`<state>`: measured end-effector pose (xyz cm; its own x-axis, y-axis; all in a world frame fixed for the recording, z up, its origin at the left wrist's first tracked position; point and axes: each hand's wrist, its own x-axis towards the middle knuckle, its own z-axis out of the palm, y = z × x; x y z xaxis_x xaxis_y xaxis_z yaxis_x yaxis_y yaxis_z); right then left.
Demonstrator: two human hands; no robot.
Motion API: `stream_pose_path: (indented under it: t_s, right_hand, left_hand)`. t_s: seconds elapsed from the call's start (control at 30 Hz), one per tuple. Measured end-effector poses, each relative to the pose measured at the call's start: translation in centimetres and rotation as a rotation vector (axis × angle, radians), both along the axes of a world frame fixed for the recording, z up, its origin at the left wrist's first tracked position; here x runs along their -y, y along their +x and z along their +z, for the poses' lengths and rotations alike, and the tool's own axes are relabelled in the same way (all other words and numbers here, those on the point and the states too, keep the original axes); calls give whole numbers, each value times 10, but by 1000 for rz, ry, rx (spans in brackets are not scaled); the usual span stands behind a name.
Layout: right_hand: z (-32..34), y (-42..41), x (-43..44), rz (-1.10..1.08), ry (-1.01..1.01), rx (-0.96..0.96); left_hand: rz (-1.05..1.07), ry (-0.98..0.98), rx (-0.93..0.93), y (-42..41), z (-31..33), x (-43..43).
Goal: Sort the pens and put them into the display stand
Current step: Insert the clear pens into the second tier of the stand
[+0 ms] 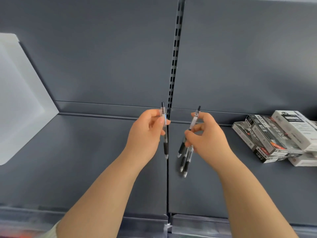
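My left hand pinches a single clear pen with a black grip, held nearly upright with the tip down, over the grey shelf. Just to its right, my right hand grips a bunch of three similar pens, tips pointing down and to the left. The two hands are a short way apart and do not touch. No display stand can be made out in this view.
Black and white pen boxes are stacked on the grey shelf at the right. A white side panel closes the shelf on the left. A slotted upright splits the back wall.
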<state>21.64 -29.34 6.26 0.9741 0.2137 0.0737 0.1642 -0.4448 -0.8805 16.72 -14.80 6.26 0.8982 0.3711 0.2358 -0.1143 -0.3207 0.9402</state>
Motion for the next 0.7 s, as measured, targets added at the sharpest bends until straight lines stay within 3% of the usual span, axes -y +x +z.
stream_pose_path:
  t_s: [0.37,0.7]
  right_hand:
    - [11,-72,-117,-30,-27,97]
    - [8,-146,-259,-21,-59,181]
  left_hand:
    - [-24,14,108,-74,13,-116]
    - [-61,21,74,-155,2,-261]
